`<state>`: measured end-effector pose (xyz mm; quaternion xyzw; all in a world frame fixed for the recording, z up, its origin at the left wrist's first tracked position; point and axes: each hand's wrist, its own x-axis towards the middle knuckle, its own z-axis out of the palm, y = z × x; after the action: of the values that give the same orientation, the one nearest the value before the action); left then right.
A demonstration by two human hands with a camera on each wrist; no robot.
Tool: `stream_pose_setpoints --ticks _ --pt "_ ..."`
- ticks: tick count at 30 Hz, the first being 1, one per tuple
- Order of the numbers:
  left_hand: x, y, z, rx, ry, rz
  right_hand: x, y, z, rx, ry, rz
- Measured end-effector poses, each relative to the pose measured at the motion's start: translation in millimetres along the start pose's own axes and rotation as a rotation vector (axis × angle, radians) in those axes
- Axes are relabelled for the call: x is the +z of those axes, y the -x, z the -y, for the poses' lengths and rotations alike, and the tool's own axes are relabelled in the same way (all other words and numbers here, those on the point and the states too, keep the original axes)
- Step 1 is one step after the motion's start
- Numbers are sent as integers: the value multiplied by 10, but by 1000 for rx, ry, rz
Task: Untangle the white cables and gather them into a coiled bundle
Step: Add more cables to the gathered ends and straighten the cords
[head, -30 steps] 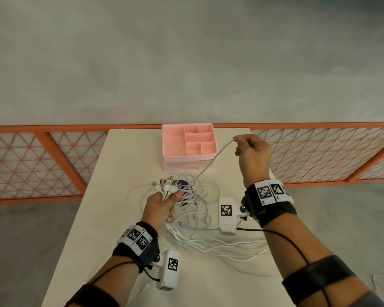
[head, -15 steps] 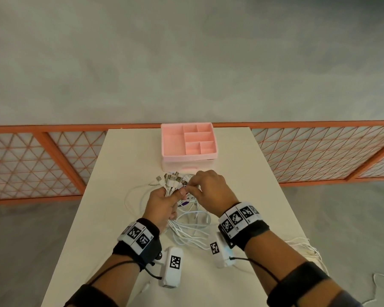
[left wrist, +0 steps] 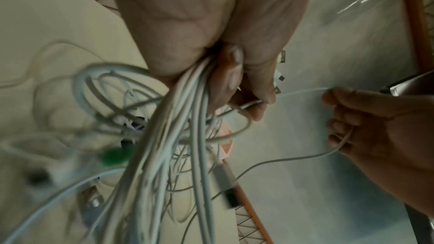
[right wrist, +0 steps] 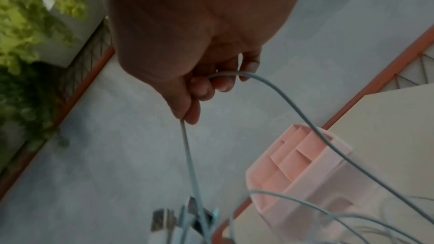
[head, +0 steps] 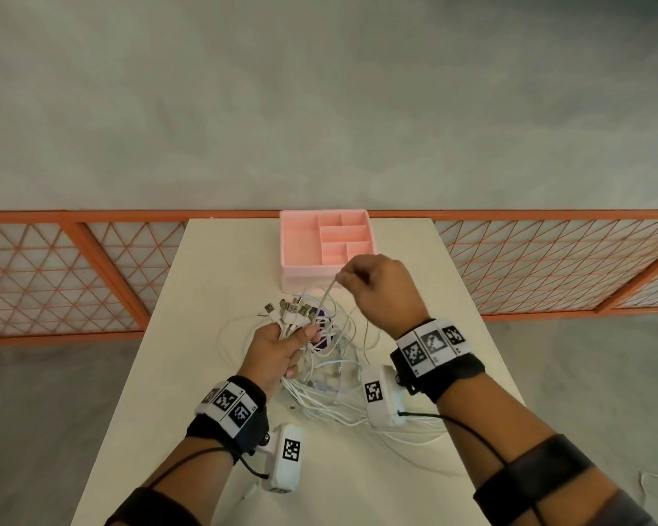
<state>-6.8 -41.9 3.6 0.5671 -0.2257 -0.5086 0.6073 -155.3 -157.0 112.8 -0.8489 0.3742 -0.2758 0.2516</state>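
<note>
While left hand [head: 272, 349] grips cables [head: 321, 392] | right hand [head: 382, 288] pinches one strand [head: 329, 288]

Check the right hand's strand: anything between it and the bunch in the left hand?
No separate object blocks it. The right hand pinches one cable running down to the left hand, which grips the cable bunch. Only the tangled loops on the table may snag it.

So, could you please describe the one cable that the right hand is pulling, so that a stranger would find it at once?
Start at the pink divided box at the far end of the table. Just in front of it the right hand is raised and pinches a single thin white cable. Unlike the other cables, gripped together in the left hand, this one rises alone, in an open loop.
</note>
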Motion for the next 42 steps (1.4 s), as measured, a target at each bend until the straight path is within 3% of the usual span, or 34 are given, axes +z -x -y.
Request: stream_pose_setpoints --ticks 3,7,14,17,27,30,33,35,36,38,40,42 --pt "15 -30 29 3 -78 -13 -168 -103 100 127 -249 -154" --pt "-33 -14 141 -55 -86 2 -470 -235 197 150 -457 -352" --pt "-119 29 291 -91 -143 -114 -769 -343 63 156 -621 -552" --pt "-150 41 299 -90 -132 -149 -794 -330 -89 209 -625 -568" --pt "60 150 -284 -55 260 -22 -841 92 -1197 792 -546 -683" --pt "159 193 -536 -3 355 23 -817 319 -1513 1021 -409 -578" --pt "269 221 -728 61 393 44 -702 536 -1737 1211 -108 -311" --pt "354 221 -815 101 395 56 -573 613 -1700 1166 25 -201" --pt "394 216 -846 122 386 58 -513 625 -1580 1069 -8 -199" --pt "478 193 -873 159 355 56 -402 617 -1147 725 -240 -140" --pt "549 155 -874 184 329 44 -306 586 -599 435 -480 110" --pt "567 102 -898 206 311 16 -100 574 -277 242 -466 336"
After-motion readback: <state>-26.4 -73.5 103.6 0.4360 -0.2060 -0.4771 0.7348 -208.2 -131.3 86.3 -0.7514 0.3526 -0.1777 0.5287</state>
